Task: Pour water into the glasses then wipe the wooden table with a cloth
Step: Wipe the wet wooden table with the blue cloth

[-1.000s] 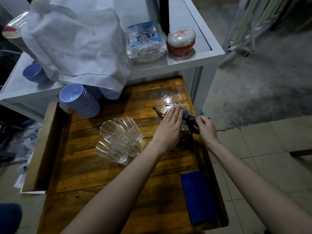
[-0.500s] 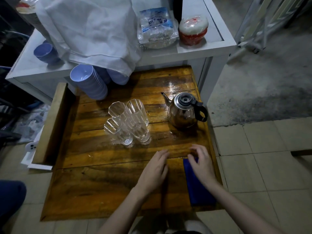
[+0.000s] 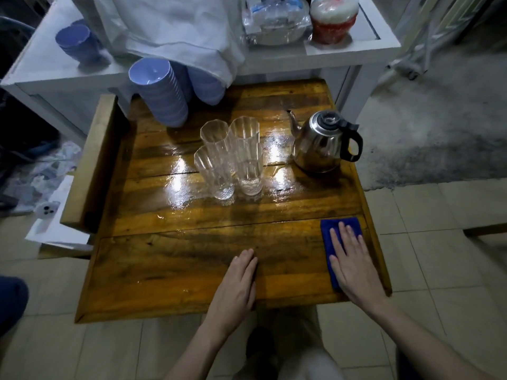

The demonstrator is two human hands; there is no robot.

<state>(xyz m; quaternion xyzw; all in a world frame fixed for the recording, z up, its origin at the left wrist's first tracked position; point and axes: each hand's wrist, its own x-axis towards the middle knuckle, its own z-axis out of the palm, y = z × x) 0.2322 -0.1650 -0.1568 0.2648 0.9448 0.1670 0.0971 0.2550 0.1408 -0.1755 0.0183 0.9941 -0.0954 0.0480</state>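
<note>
On the wooden table [image 3: 178, 259] a steel kettle [image 3: 321, 144] with a black handle stands at the far right. Three clear ribbed glasses [image 3: 233, 154] are clustered in the middle, left of the kettle; the front right one holds some water. A blue cloth [image 3: 330, 231] lies at the table's near right edge. My right hand [image 3: 352, 261] presses flat on the cloth, fingers straight. Flat on the bare wood near the front edge lies my left hand [image 3: 238, 283], holding nothing. The table top around the glasses shines wet.
A stack of blue bowls [image 3: 162, 91] lies tilted at the table's far left corner. Behind stands a white counter [image 3: 354, 48] with a white cloth [image 3: 175, 26], a plastic pack [image 3: 274, 20] and a red container [image 3: 333, 20]. A raised wooden rail [image 3: 90, 160] borders the left side.
Both hands left the kettle and came back toward me. My right hand moved onto the blue cloth and flattened on it; my left hand settled on the wood.
</note>
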